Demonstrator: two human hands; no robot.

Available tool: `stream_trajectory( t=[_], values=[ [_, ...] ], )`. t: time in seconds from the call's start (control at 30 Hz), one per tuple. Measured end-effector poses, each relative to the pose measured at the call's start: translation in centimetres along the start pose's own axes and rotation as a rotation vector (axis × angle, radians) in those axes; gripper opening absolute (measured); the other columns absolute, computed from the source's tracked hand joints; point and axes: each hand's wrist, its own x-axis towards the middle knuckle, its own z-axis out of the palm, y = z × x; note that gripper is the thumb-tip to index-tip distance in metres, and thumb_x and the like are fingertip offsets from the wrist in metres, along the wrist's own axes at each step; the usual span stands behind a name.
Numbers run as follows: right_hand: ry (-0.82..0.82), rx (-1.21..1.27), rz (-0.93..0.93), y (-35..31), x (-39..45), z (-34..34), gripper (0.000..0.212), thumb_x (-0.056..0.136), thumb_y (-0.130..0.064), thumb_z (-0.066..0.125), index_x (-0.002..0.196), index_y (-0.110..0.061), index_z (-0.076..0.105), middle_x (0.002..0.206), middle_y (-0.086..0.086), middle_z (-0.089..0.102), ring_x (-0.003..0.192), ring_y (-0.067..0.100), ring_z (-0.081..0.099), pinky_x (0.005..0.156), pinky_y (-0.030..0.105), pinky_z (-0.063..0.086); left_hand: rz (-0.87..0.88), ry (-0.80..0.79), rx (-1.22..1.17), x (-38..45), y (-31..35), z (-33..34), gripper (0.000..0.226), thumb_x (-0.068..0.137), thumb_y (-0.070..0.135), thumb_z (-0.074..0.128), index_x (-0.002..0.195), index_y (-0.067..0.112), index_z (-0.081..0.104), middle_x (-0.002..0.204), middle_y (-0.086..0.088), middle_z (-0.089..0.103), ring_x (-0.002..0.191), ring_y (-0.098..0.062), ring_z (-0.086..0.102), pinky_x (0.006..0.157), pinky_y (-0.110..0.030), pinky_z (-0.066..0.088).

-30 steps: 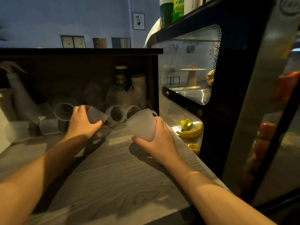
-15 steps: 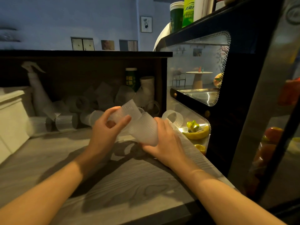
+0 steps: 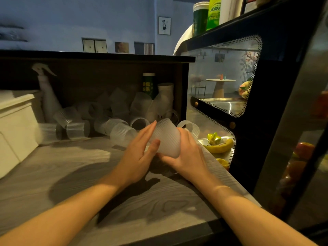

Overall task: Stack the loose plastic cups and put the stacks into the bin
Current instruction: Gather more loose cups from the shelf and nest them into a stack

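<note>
Cups made of cloudy, ribbed plastic are the main thing — one ribbed plastic cup (image 3: 166, 139) is held up over the grey wood-grain counter (image 3: 71, 183), tipped with its closed bottom toward the camera. The right hand (image 3: 186, 155) curls round it from the right side and from under it. The left hand (image 3: 140, 157) has straight fingers laid flat on the cup's left side, with the thumb touching the cup near its bottom. I cannot tell if a second cup sits inside the first one.

More loose cups (image 3: 113, 125) lie in a messy pile at the back of the counter, under a dark wooden shelf (image 3: 97, 56). Most lie on their sides, and some lean on each other. One cup (image 3: 189, 127) lies just beside the right hand, with its open mouth showing.

A white spray bottle (image 3: 46, 93) stands at the back left. Next to it, at the left edge, is a white box (image 3: 16, 125). A dark green can (image 3: 148, 85) stands at the back of the pile — a tall white tube of cups (image 3: 166, 93) is just beside it.

On the right is a black glass display case (image 3: 248, 103). Yellow bananas (image 3: 219, 147) lie inside it, low down.
</note>
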Motion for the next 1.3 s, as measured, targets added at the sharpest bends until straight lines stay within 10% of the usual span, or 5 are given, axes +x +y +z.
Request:
stream_trajectory(
  t=[0.2,0.4,0.7,0.9,1.3],
  values=[
    [0.007,-0.003,-0.009,0.2,0.1,0.0,0.085,0.069,-0.057,0.077,0.135,-0.023,0.036,0.118,-0.005,0.046,0.100,0.012,0.047,0.074,0.032,0.048,0.047,0.288,0.234,1.6,-1.7,-2.7,0.069,0.094,0.061,0.038,0.149,0.019,0.038,0.141,-0.003,0.051,0.128,-0.010,0.042,0.103,-0.035,0.036],
    [0.019,0.017,0.013,0.2,0.0,0.0,0.083,0.069,-0.059,0.076,0.134,-0.024,0.037,0.117,-0.006,0.047,0.098,0.010,0.047,0.074,0.032,0.046,-0.377,0.494,0.302,2.1,-6.3,-7.5,0.064,0.094,0.062,0.044,0.140,0.019,0.048,0.137,-0.008,0.050,0.123,-0.029,0.051,0.103,-0.045,0.041],
    [0.017,0.022,0.015,0.2,0.0,0.0,0.083,0.069,-0.059,0.077,0.134,-0.026,0.035,0.112,-0.012,0.041,0.099,0.009,0.047,0.075,0.035,0.051,-0.791,0.076,0.275,1.5,-7.9,-8.3,0.100,0.051,0.104,0.036,0.099,0.020,0.061,0.096,-0.004,0.065,0.084,-0.024,0.064,0.084,-0.044,0.056],
    [0.013,0.023,0.017,0.0,0.0,0.1,0.085,0.070,-0.058,0.077,0.136,-0.027,0.034,0.112,-0.016,0.037,0.101,0.008,0.046,0.078,0.038,0.052,-0.725,-0.107,-0.205,2.2,-6.5,-7.7,0.093,0.079,0.048,0.075,0.154,0.020,0.027,0.142,-0.014,0.049,0.102,-0.024,0.064,0.080,-0.032,0.056],
    [0.059,-0.162,-0.080,0.4,-0.2,0.0,0.081,0.064,-0.052,0.081,0.127,-0.018,0.043,0.112,0.000,0.049,0.096,0.017,0.051,0.068,0.029,0.041,-0.122,0.103,-0.269,2.1,-2.1,-8.0,0.070,0.074,0.069,0.057,0.139,0.046,0.044,0.128,0.005,0.048,0.104,-0.011,0.059,0.072,-0.029,0.054]
  ],
)
